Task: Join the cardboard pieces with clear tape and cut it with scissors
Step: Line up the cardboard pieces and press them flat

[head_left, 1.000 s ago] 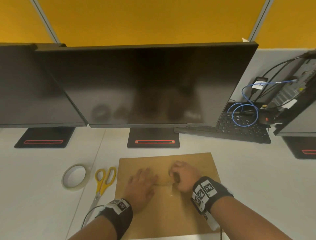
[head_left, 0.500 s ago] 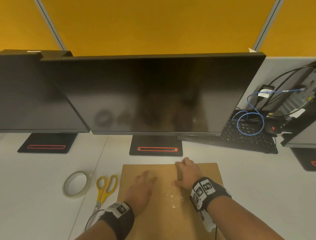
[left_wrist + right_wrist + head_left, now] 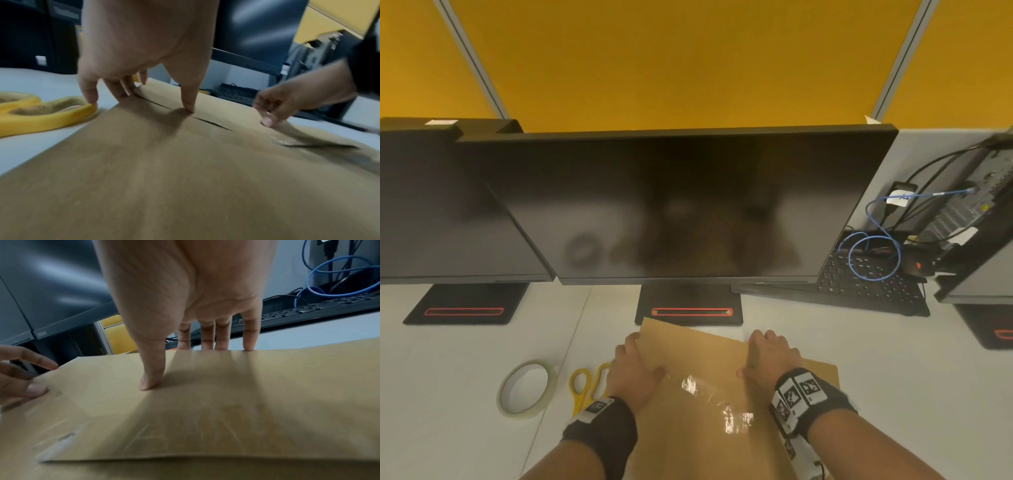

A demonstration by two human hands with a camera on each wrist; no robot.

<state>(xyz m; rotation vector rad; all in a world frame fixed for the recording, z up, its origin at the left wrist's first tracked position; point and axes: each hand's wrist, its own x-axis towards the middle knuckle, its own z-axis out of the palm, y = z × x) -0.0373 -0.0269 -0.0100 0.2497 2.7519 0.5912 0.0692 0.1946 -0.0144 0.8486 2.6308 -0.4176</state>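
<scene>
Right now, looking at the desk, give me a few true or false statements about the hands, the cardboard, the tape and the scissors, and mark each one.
1. Both hands are on the cardboard. True: the left hand and right hand grip its side edges.
2. The scissors are in the right hand. False: they lie on the desk beside the left hand.
3. The tape roll sits left of the scissors. True.
4. The tape roll rests on the cardboard. False: it is on the white desk.
5. Shiny clear tape shows on the cardboard. True.

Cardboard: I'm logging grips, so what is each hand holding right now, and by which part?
Both hold the cardboard. The left hand grips its left edge, the right hand its far edge, thumbs on top.
</scene>
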